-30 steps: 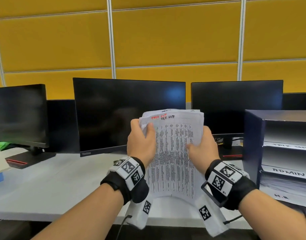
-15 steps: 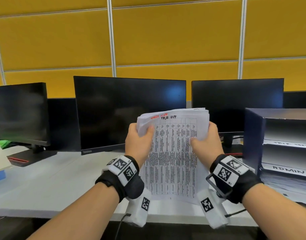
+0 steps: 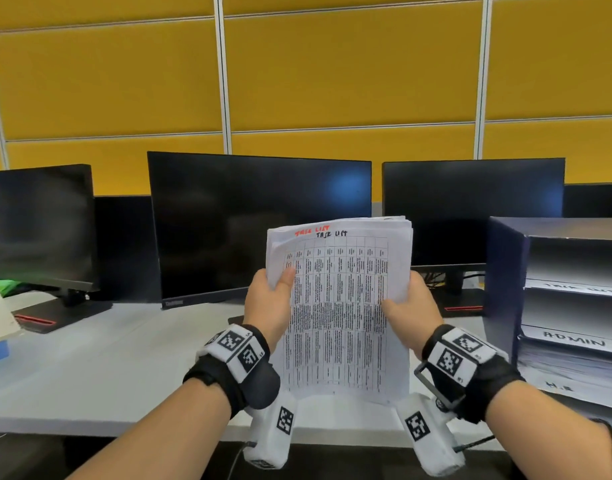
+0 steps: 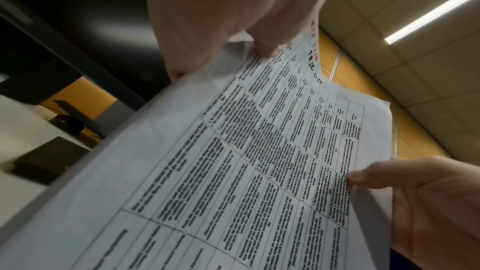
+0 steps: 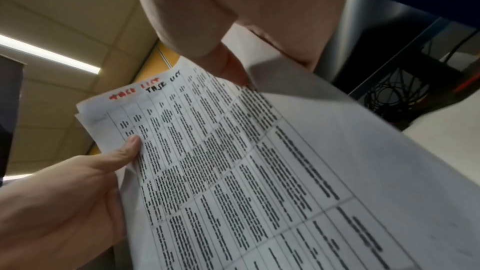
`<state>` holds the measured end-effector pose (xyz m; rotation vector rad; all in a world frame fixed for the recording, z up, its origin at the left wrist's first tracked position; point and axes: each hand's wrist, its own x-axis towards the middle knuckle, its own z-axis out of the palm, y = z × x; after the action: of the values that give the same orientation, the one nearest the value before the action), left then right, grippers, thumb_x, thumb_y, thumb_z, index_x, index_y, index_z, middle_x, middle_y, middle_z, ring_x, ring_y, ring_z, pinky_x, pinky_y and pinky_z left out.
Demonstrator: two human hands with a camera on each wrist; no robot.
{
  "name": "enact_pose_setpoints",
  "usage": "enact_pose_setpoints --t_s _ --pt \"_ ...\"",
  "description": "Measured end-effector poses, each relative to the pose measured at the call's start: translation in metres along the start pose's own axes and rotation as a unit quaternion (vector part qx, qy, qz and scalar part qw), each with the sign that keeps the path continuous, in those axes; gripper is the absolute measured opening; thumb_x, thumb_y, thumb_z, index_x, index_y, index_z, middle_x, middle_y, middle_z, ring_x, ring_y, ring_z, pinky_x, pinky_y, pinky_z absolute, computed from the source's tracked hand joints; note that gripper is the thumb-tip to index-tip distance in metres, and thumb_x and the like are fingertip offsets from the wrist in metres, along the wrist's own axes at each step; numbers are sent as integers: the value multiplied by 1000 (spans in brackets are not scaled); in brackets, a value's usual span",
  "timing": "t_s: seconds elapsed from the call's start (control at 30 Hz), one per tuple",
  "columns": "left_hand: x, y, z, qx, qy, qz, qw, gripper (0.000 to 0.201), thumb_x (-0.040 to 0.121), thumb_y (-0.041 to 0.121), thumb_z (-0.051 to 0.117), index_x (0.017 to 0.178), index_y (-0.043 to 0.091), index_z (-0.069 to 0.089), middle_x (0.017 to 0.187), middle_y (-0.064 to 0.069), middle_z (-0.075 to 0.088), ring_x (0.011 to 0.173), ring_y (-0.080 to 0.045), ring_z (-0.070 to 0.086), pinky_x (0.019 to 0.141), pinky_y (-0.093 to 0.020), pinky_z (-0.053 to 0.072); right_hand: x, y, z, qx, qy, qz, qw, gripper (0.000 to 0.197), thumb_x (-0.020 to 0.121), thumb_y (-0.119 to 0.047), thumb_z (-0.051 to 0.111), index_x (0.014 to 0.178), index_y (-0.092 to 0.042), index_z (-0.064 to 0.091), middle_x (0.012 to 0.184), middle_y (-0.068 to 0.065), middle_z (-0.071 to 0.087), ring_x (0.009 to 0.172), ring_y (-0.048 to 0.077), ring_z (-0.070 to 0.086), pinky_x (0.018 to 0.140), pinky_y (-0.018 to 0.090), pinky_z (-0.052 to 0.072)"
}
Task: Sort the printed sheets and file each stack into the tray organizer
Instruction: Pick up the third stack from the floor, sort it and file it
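We find the left hand point(image 3: 268, 303) and right hand point(image 3: 410, 308) each pinching a side edge of the Task List stack point(image 3: 339, 306), thumbs on its face, held upright above the bench's point(image 3: 89, 368) near edge. The tray organizer point(image 3: 505, 289) at the right end already holds papers in its lower trays; this stack remains unfiled.

White sheets point(image 3: 339, 306) carry a black printed grid, red and black headings; tray organizer point(image 3: 505, 289) looks navy.

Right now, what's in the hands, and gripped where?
A stack of white printed sheets headed "TASK LIST": left hand pinches its left edge, right hand its right edge, both around mid-height.
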<state>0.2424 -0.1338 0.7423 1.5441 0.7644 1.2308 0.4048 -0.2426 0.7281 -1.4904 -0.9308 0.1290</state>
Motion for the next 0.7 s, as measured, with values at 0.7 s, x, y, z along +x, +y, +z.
enact_pose_setpoints --t_s 0.7 --pt "-47 20 2 63 -41 -26 997 18 100 25 46 117 19 48 115 -8 61 103 -28 61 92 -51 51 -63 -37 -55 -92 -13 65 994 31 93 0 46 123 -5 36 119 8 54 111 27 56 79 27 49"
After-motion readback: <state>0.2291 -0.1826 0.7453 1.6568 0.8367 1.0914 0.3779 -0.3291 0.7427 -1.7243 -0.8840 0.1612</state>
